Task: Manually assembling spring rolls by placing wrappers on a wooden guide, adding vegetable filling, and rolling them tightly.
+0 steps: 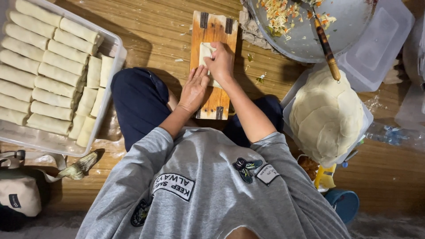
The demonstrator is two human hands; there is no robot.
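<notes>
We pressed the pale, thin square pastry wrapper [206, 53] flat on the narrow wooden board [214, 31]: left hand [194, 90] open-palmed, right hand [220, 62] fingers pinching its edge.

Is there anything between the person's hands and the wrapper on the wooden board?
Nothing visible does. The right hand and the left hand both rest directly on the pale wrapper, which lies on the wooden board. The tray of finished rolls sits off to the side.

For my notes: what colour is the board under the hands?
Orange-brown wood board, with dark metal brackets; head view.
</notes>
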